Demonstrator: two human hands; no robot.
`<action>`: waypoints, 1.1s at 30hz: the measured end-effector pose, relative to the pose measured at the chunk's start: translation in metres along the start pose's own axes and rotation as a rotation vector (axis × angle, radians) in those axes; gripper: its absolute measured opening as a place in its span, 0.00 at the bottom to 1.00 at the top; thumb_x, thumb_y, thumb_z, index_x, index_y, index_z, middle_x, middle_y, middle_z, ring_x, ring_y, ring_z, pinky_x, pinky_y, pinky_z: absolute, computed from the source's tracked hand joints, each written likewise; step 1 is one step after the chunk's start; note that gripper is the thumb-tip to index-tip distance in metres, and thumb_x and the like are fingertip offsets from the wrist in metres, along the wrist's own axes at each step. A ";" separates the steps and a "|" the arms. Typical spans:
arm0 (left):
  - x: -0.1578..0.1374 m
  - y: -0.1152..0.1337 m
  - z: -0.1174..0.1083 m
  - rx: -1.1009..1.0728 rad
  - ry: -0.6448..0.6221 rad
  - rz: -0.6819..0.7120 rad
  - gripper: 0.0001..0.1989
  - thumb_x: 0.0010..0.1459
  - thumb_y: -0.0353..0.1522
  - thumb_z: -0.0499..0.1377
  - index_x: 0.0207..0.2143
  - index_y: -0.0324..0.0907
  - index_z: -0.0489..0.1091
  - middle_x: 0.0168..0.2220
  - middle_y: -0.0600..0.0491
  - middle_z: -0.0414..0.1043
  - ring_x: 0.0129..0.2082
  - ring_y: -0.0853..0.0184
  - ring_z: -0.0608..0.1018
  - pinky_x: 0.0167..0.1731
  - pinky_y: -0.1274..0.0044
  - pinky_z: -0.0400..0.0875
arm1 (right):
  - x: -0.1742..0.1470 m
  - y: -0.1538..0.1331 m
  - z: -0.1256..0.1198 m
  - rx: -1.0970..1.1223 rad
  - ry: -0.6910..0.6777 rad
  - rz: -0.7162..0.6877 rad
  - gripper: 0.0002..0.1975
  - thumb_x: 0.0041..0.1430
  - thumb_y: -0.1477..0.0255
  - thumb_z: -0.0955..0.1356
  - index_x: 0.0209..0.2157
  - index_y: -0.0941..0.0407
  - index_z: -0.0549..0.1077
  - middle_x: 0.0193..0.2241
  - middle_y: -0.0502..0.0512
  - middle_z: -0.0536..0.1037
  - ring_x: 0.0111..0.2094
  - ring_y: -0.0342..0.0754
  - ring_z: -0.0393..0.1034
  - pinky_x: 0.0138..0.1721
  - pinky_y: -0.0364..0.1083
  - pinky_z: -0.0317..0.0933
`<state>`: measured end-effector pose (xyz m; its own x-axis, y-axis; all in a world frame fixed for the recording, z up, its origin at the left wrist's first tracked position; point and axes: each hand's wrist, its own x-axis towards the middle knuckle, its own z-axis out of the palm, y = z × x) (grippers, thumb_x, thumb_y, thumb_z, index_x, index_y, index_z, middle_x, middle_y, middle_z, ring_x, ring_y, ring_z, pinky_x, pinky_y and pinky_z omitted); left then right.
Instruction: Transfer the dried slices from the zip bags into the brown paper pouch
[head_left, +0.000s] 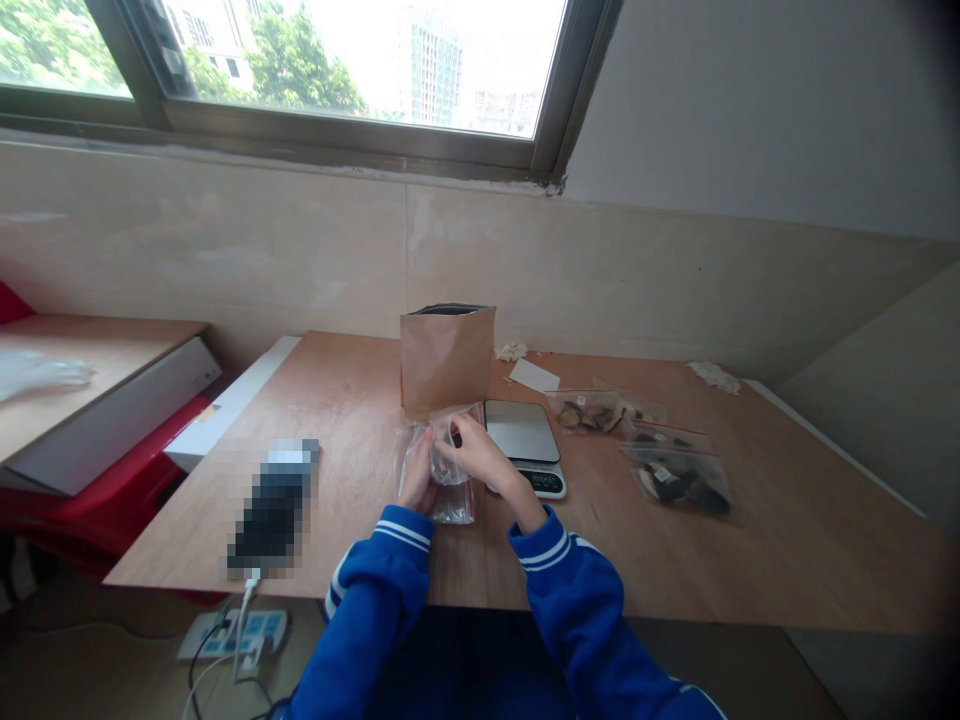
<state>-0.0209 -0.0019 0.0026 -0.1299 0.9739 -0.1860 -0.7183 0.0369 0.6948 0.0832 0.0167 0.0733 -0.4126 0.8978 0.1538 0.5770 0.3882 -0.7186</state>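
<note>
A clear plastic bag (pixel 448 472) is between my two hands, just in front of the brown paper bag. My left hand (pixel 418 475) grips its left side with the fingers closed. My right hand (pixel 474 450) pinches the bag near its top from the right. Something dark shows by the right fingertips, too small to name. Beneath them, more clear bags with a red seal line (pixel 456 508) lie on the table. The brown paper bag (pixel 448 360) stands upright with its mouth apart. Right of my hands sits a white kitchen scale (pixel 523 432), partly covered by my right wrist.
Zip bags of dark and pale dried pieces (pixel 679 480) lie at the right, another bag (pixel 600 410) behind. A white card (pixel 534 375) lies beyond the scale. A phone (pixel 274 510) on a charging cable (pixel 244 620) is at the left. A power strip (pixel 236 634) lies below the table.
</note>
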 end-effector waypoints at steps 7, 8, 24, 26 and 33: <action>0.002 -0.001 -0.002 0.021 -0.005 0.010 0.13 0.48 0.32 0.67 0.38 0.35 0.76 0.39 0.47 0.79 0.42 0.61 0.79 0.46 0.72 0.71 | 0.000 0.000 0.000 0.009 -0.013 0.010 0.03 0.58 0.74 0.65 0.35 0.58 0.69 0.36 0.56 0.73 0.38 0.47 0.67 0.45 0.47 0.61; 0.002 -0.001 -0.002 0.024 -0.014 0.008 0.13 0.48 0.32 0.67 0.38 0.35 0.77 0.39 0.47 0.79 0.43 0.60 0.79 0.47 0.72 0.71 | -0.001 0.000 -0.001 0.013 -0.016 0.014 0.03 0.57 0.74 0.66 0.35 0.58 0.69 0.37 0.55 0.73 0.38 0.47 0.67 0.45 0.47 0.61; 0.004 -0.004 -0.004 0.022 0.015 -0.006 0.07 0.54 0.30 0.62 0.37 0.38 0.75 0.37 0.50 0.78 0.38 0.64 0.78 0.42 0.75 0.70 | -0.008 -0.012 -0.007 0.121 -0.072 0.008 0.08 0.56 0.76 0.65 0.38 0.54 0.64 0.37 0.53 0.74 0.39 0.48 0.69 0.43 0.46 0.62; 0.004 -0.006 -0.006 0.028 0.017 0.005 0.07 0.54 0.29 0.62 0.37 0.40 0.75 0.37 0.50 0.78 0.40 0.62 0.78 0.45 0.74 0.69 | -0.011 -0.013 -0.008 0.104 -0.122 -0.002 0.12 0.56 0.74 0.67 0.42 0.55 0.65 0.42 0.56 0.74 0.44 0.50 0.69 0.47 0.48 0.61; 0.002 -0.007 -0.009 0.016 0.056 -0.016 0.07 0.54 0.25 0.61 0.37 0.37 0.74 0.35 0.46 0.77 0.41 0.56 0.78 0.46 0.69 0.68 | -0.016 -0.015 -0.012 -0.054 -0.285 -0.059 0.16 0.53 0.70 0.70 0.43 0.56 0.65 0.43 0.59 0.72 0.46 0.55 0.64 0.47 0.51 0.59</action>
<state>-0.0219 -0.0020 -0.0088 -0.1566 0.9592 -0.2354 -0.7098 0.0564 0.7021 0.0900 -0.0009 0.0894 -0.6235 0.7818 -0.0074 0.5794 0.4557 -0.6758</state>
